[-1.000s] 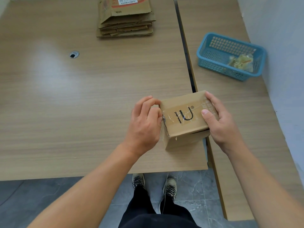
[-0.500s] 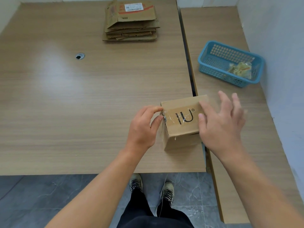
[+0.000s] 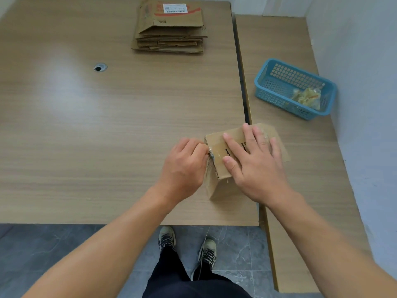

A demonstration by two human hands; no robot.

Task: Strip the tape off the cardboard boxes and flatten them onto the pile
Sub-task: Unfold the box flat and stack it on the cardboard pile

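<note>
Two wood-grain tables stand side by side, the wider left table (image 3: 86, 125) and the narrower right table (image 3: 300, 179) meeting at a dark seam. One cardboard box (image 3: 224, 187) sits across that seam, close to the near edge of the left table, with printed black letters on its top face. Clear tape (image 3: 210, 163) runs across the top and down the left side.

The person's left hand (image 3: 184, 166) is curled at the box's upper left edge, thumb and fingertips pinching the tape where it has bunched up. The right hand (image 3: 255, 166) lies flat on top of the box, fingers straight and spread, gripping nothing.

At the far edge of the left table lies one pile of flattened boxes (image 3: 171, 33). It has several layers, and the topmost bears a white label. One round cable hole (image 3: 100, 67) sits towards that table's far left.

On the right table, by its right edge, is one blue plastic basket (image 3: 279, 97) holding a clump of crumpled tape scraps (image 3: 307, 97).

Below the near edge, two shoes (image 3: 166, 237) stand on grey floor tiles (image 3: 43, 254).
</note>
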